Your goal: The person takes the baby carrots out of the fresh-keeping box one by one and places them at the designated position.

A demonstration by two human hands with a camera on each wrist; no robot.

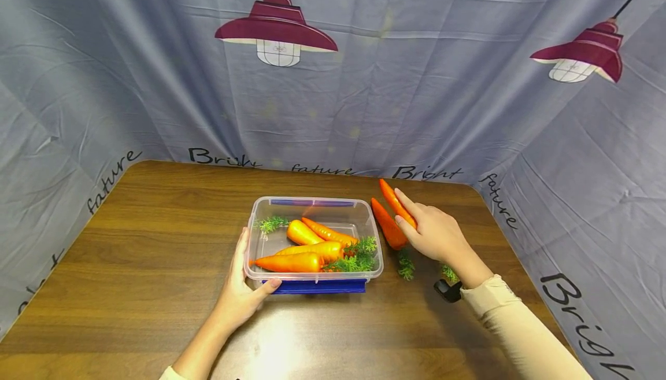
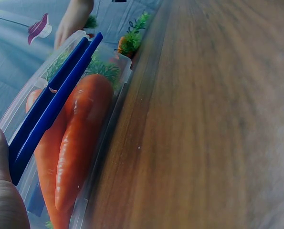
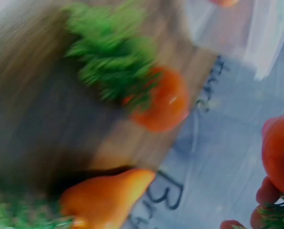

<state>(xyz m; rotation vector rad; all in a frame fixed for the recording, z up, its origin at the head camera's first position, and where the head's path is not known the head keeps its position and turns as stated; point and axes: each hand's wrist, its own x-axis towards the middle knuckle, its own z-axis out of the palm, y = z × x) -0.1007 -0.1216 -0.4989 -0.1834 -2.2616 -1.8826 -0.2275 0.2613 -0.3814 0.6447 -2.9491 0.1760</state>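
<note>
A clear plastic food container (image 1: pixel 377 241) with blue latches stands open on the table, several toy carrots (image 1: pixel 293 262) with green tops lying inside. My left hand (image 1: pixel 244 293) grips its front left corner, thumb on the front latch (image 2: pixel 56 100) and fingers along the left wall. Right of the container, my right hand (image 1: pixel 434 229) holds a carrot (image 1: pixel 396 202) above the table, its tip pointing up and left. Below it, another carrot (image 1: pixel 387 227) lies close beside the container. A further carrot (image 3: pixel 108 198) lies on the table, mostly hidden by my right hand in the head view.
The wooden table (image 1: pixel 156 253) meets a grey-blue printed curtain (image 1: pixel 354 108) at its back and sides. A black wrist camera (image 1: pixel 446 290) sits below my right wrist, near a green carrot top (image 1: pixel 450 274).
</note>
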